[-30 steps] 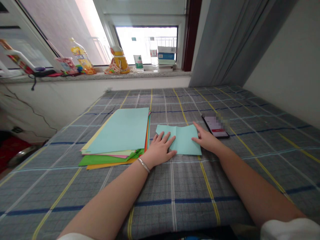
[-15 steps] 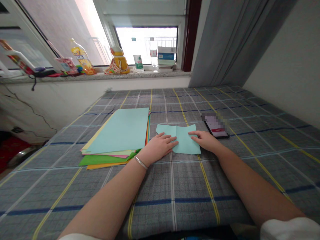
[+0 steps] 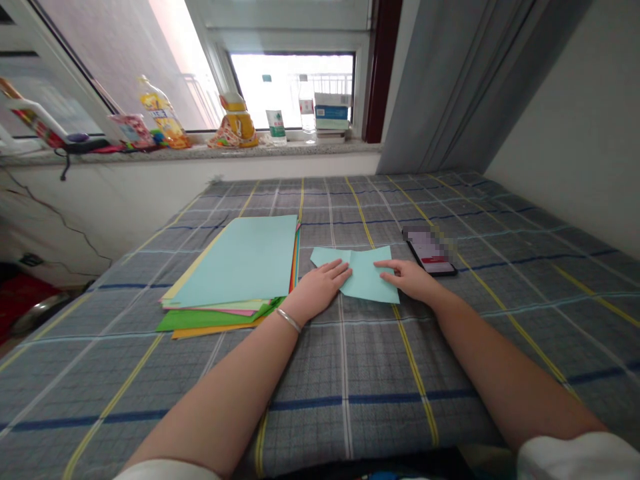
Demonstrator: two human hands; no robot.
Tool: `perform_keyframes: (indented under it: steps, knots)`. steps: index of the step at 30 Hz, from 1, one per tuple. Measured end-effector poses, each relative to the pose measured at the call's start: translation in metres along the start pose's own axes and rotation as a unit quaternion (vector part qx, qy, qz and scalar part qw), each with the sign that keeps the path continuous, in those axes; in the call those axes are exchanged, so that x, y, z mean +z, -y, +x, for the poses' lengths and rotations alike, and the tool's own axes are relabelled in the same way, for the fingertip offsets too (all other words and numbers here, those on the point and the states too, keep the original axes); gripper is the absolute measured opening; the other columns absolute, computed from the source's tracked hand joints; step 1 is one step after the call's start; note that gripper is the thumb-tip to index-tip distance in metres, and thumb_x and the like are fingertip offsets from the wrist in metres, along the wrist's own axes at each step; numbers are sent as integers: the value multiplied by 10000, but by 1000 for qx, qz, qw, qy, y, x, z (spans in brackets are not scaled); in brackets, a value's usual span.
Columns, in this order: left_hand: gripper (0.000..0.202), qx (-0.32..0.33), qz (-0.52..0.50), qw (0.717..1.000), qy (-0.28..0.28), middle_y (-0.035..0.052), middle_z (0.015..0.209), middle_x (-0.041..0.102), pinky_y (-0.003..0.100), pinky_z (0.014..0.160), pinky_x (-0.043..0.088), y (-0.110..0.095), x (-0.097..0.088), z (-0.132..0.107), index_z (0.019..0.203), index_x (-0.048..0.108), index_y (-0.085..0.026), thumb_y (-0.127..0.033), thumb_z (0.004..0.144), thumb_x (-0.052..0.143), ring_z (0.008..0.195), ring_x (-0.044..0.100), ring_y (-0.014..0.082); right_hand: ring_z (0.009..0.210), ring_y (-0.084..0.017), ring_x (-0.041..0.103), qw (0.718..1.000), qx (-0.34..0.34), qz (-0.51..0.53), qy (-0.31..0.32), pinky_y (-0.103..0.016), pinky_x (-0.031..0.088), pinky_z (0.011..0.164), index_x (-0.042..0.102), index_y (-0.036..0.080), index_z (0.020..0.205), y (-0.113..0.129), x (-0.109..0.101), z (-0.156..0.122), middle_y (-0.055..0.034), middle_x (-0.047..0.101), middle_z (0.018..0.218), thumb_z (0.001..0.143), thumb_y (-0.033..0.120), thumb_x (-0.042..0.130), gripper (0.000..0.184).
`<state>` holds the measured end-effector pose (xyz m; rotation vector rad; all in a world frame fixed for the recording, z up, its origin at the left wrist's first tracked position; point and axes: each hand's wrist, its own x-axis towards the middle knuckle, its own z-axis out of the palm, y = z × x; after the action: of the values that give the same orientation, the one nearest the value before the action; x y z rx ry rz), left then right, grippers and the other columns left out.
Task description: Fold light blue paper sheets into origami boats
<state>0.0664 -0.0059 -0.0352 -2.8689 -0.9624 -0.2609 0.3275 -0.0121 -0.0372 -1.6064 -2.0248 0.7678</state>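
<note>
On the checked bedsheet [image 3: 350,380], in the head view, a creased pale-blue paper sheet [image 3: 371,283] lies between the two hands. The left hand [image 3: 317,291] rests on its left part with open, flat fingers [image 3: 340,269]; the right hand [image 3: 407,279] touches its right part with extended fingertips [image 3: 383,264], neither gripping. So far this one sheet lies out and creased; the stack of coloured paper [image 3: 235,263] beside the left hand sits unfolded, with a smartphone [image 3: 431,257] just beyond the right hand.

Head cam, close up, looks fwd & down over bed [image 3: 380,380] toward window [image 3: 250,87].
</note>
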Motion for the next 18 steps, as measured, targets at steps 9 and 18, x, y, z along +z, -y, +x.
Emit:
perform_keyframes:
  steps: [9,18]
  knots:
    - [478,46,-110,992,47,83,1460,421,375,1136,305,-3,-13,-12,1367,471,-183,-136,892,436,1377,341,211,642,-147,558,996,-44,-62,55,-255,399,598,686,231,1155,9,-9,-9,-27,678,766,824,332,563,367]
    - [501,-35,-116,990,76,85,1540,254,500,1141,200,-8,-5,-12,1442,350,-257,-413,967,368,1425,221,264,968,-206,606,994,-77,-46,66,-323,450,874,658,250,1191,4,-13,-12,-57,685,1081,826,193,493,404]
